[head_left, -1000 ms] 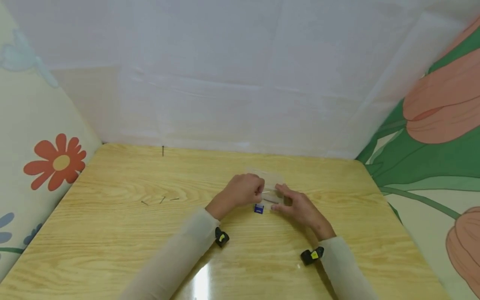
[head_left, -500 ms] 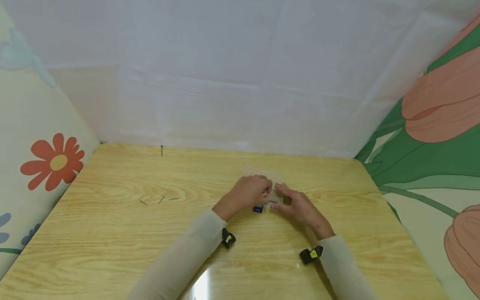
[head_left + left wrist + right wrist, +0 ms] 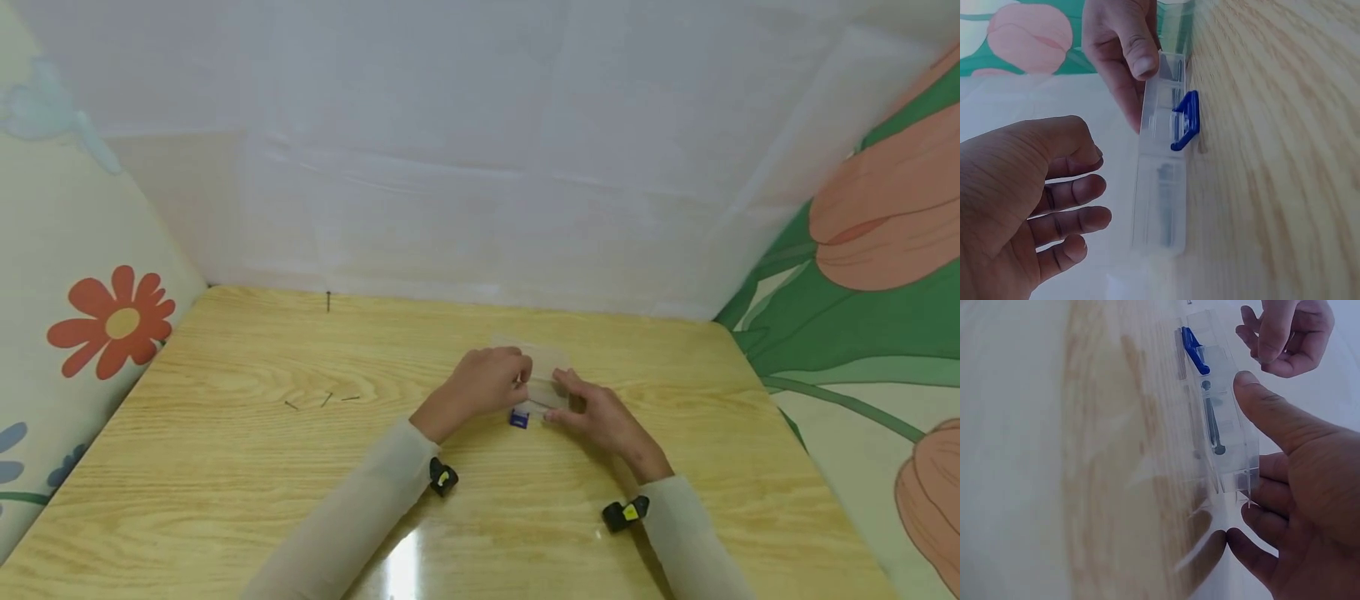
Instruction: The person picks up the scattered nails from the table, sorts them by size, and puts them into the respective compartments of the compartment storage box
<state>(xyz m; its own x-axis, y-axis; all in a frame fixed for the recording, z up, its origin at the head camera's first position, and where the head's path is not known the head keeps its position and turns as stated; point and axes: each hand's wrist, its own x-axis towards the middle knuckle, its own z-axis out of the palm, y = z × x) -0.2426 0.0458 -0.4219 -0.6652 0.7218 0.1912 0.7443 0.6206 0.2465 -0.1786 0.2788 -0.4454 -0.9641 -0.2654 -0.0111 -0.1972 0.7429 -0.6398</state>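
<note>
A clear plastic compartment box (image 3: 546,398) lies on the table with its see-through lid (image 3: 551,360) swung back. A blue latch (image 3: 1188,122) juts from its front wall. Dark nail-like pieces (image 3: 1212,419) show through the wall. My right hand (image 3: 603,417) grips the box's right end, thumb (image 3: 1266,406) at the front edge and fingers behind. Over the box's left part hovers my left hand (image 3: 487,382), its fingers (image 3: 1075,194) loosely curled. Nothing shows between those fingers in the left wrist view.
Several thin dark nail-like pieces (image 3: 350,398) are scattered on the wooden table (image 3: 225,467), left of my hands. Another such piece (image 3: 327,302) lies by the back edge. White sheeting (image 3: 450,167) hangs behind, and flower-printed panels (image 3: 870,333) stand at both sides.
My left hand, earlier pinching a slender metal piece, moved right over the box, then back left; the piece no longer shows in its fingers. My right hand stayed at the box.
</note>
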